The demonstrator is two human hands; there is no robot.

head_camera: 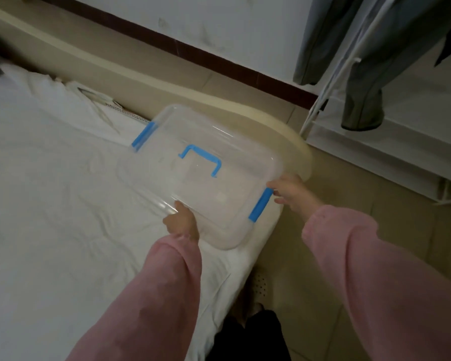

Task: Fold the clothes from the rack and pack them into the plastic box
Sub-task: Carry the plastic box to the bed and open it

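A clear plastic box point(229, 162) with a lid, a blue top handle and blue side clips sits at the corner of the white bed point(50, 191). My left hand point(181, 221) grips the box's near long edge, thumb on top of the lid. My right hand point(290, 192) holds the right end beside the blue clip point(260, 204). Both sleeves are pink. Grey clothes point(367, 74) hang from a white rack point(328, 82) at the upper right.
A beige padded bed frame point(167, 82) curves around the mattress corner. Tiled floor lies to the right, with the rack's white base shelf point(401, 142) on it. A white wall with a dark skirting runs along the back. Dark fabric lies at the far left edge.
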